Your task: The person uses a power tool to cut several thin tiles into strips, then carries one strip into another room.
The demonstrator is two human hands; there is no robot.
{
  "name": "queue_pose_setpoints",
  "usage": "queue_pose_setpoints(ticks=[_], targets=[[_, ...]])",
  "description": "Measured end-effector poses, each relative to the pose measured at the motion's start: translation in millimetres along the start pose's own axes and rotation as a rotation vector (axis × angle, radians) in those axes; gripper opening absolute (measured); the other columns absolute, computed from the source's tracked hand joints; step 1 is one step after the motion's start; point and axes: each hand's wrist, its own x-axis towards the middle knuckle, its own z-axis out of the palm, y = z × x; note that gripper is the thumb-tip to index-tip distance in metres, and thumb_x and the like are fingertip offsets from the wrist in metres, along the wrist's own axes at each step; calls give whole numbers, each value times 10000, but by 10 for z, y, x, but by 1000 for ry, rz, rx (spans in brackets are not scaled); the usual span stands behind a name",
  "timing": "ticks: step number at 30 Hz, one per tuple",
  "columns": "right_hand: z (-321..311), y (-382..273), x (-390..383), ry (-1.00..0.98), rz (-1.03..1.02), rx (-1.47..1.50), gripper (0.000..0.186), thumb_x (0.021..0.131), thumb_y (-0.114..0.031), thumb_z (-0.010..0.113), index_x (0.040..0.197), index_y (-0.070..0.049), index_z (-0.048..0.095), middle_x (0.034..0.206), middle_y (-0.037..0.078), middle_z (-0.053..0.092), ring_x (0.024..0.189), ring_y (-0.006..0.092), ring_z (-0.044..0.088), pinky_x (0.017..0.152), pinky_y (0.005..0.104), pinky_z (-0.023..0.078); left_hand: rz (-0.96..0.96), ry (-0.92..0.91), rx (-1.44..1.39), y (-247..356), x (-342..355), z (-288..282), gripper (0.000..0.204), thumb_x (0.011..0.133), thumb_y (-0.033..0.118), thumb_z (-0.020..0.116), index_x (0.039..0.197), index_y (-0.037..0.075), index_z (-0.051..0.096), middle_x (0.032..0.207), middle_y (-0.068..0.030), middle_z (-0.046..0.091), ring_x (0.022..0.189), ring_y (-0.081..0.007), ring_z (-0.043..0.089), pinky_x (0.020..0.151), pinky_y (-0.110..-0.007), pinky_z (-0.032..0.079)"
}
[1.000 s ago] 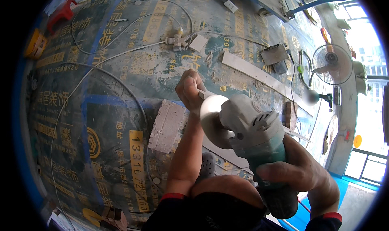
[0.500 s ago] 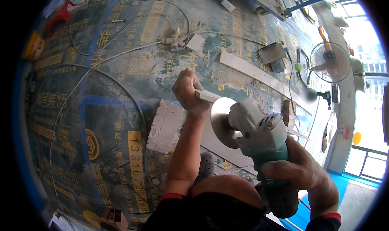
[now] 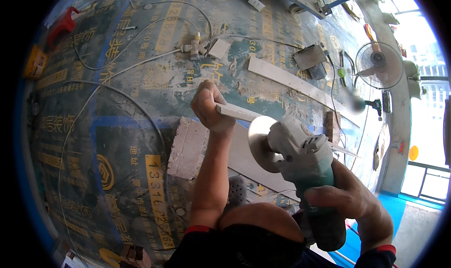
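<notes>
My left hand (image 3: 211, 107) is closed round one end of a narrow pale tile strip (image 3: 238, 112), which sticks out to the right. In my right hand (image 3: 345, 193) is a green and grey angle grinder (image 3: 305, 157), its body tilted up and to the left. The grinder's pale round disc (image 3: 261, 143) meets the strip's far end or lies just in front of it; the exact contact is hard to tell. Below the strip, a large flat tile (image 3: 263, 162) lies partly behind my left forearm and the grinder.
A rough mortar-backed tile piece (image 3: 188, 148) lies left of my forearm. Beyond are a long tile strip (image 3: 296, 85), a cable connector (image 3: 195, 47) with loose cables, and a metal box (image 3: 310, 56). A fan (image 3: 379, 65) stands at right; a red stool (image 3: 61, 27) is far left.
My left hand has shifted slightly left, and more of the tile strip shows between it and the disc. The grinder stays nearly in place while the whole view shifts a little left.
</notes>
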Motion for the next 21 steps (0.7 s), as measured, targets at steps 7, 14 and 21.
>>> queue_pose_setpoints(ticks=[7, 14, 21], targets=[[-10, 4, -27, -22, 20, 39, 682, 844, -241, 736, 1407, 8, 444, 1223, 138, 616, 1126, 212, 584, 988, 352, 445, -48, 46, 15, 10, 2, 6, 415, 946, 128, 494, 655, 82, 201, 531, -45, 242, 433, -183, 273, 429, -339, 168], [15, -25, -44, 89, 44, 4, 803, 686, -285, 711, 1379, 52, 483, 1209, 195, 625, 1109, 315, 604, 1006, 402, 449, -90, 50, 16, 47, -7, 41, 412, 935, 115, 497, 664, 82, 189, 533, -47, 230, 443, -181, 255, 436, -341, 163], [-173, 82, -141, 18, 69, 51, 644, 862, -253, 726, 1384, 21, 468, 1218, 126, 609, 1117, 201, 577, 978, 347, 443, -43, 55, -9, 17, -3, 43, 424, 948, 154, 516, 675, 82, 200, 538, -42, 229, 433, -178, 244, 428, -341, 154]])
